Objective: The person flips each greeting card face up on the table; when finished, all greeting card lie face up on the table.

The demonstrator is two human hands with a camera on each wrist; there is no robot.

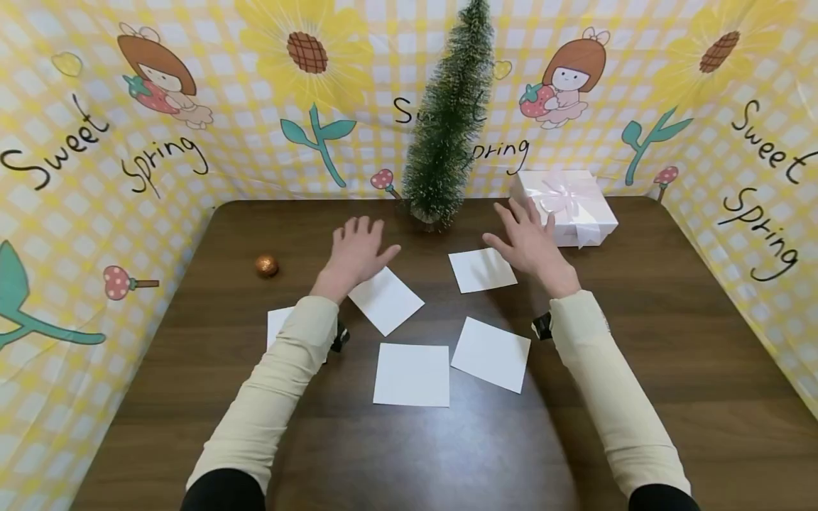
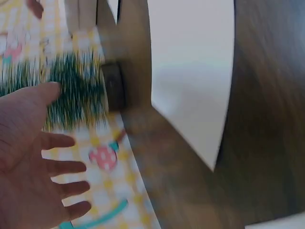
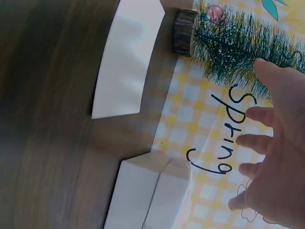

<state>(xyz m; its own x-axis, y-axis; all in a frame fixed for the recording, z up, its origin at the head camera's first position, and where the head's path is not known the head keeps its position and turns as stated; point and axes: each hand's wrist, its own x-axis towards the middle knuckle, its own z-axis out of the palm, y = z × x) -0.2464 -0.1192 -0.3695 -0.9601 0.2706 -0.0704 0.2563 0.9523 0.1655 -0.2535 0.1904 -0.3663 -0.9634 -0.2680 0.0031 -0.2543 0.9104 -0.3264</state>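
Observation:
My left hand (image 1: 358, 252) is held out with spread fingers, left of the small artificial pine tree (image 1: 441, 135) and just beyond a white card (image 1: 387, 301). Nothing is in it. On the other side, my right hand (image 1: 532, 245) also has its fingers spread and holds nothing. It is nearest the white gift box (image 1: 569, 206) with a pale ribbon bow, and another white card (image 1: 482, 270) lies to its left. In the right wrist view the tree's dark wooden base (image 3: 185, 32) shows past the fingertips.
Two more white cards, one in the middle (image 1: 412, 375) and one to its right (image 1: 491, 355), lie nearer the body. Part of another card (image 1: 278, 325) shows beneath the left sleeve. A copper foil ball (image 1: 266, 266) sits at left. Patterned cloth (image 1: 358, 156) surrounds the brown table (image 1: 211, 341).

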